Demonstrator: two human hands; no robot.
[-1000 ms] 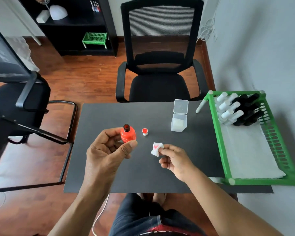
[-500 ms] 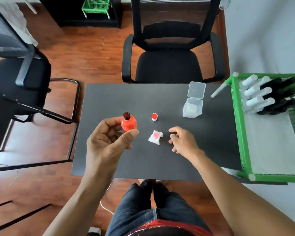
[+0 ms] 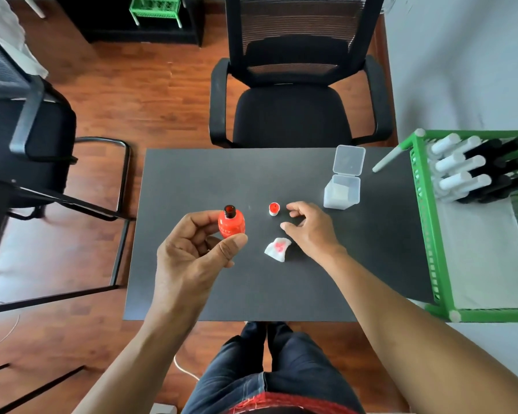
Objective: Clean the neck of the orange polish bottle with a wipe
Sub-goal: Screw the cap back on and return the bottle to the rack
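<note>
My left hand (image 3: pixel 192 249) holds the orange polish bottle (image 3: pixel 231 224) upright above the dark table (image 3: pixel 192 180), thumb and fingers around its body; its dark neck is uncovered. The bottle's cap (image 3: pixel 273 208) stands on the table to the right of the bottle, orange showing in its top. A crumpled white wipe (image 3: pixel 277 249) with orange stains lies on the table below the cap. My right hand (image 3: pixel 310 228) hovers between wipe and cap, fingers apart and empty, its forefinger close to the cap.
A clear plastic box (image 3: pixel 343 192) with its lid up stands at the table's back right. A green rack (image 3: pixel 425 234) with black and white bottles and a white cloth sits on the right. A black office chair (image 3: pixel 293 115) faces the table's far edge.
My right hand let go of the stained wipe onto the table, then moved up and away toward the cap. The left hand kept hold of the bottle.
</note>
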